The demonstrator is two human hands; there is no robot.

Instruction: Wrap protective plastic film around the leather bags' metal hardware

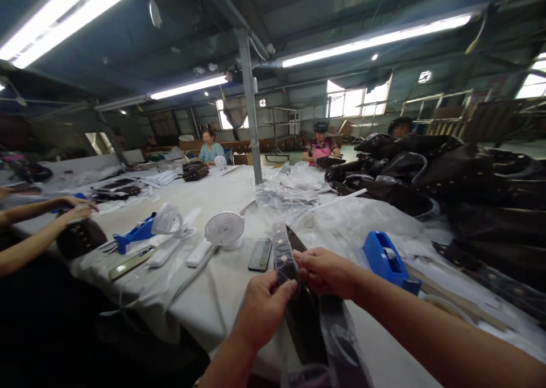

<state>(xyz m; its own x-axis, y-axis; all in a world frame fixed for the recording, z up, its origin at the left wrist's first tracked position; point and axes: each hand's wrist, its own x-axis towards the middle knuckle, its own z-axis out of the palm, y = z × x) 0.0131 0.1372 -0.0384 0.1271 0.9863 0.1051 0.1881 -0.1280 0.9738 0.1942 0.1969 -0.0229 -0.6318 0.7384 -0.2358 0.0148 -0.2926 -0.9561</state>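
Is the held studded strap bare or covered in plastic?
Covered, at least partly: shiny, clear film lies over the strap, its studs showing through.

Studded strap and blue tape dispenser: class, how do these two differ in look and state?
Colour: the studded strap is dark, the blue tape dispenser bright blue. Shape: the strap is long and narrow, the dispenser blocky. State: the left hand and right hand grip the strap; neither grips the dispenser, which sits on the table.

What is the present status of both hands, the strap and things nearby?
Left hand, right hand: both holding strap. Strap dark, studded, clear plastic on it. Phone lying left of strap, blue tape dispenser to the right.
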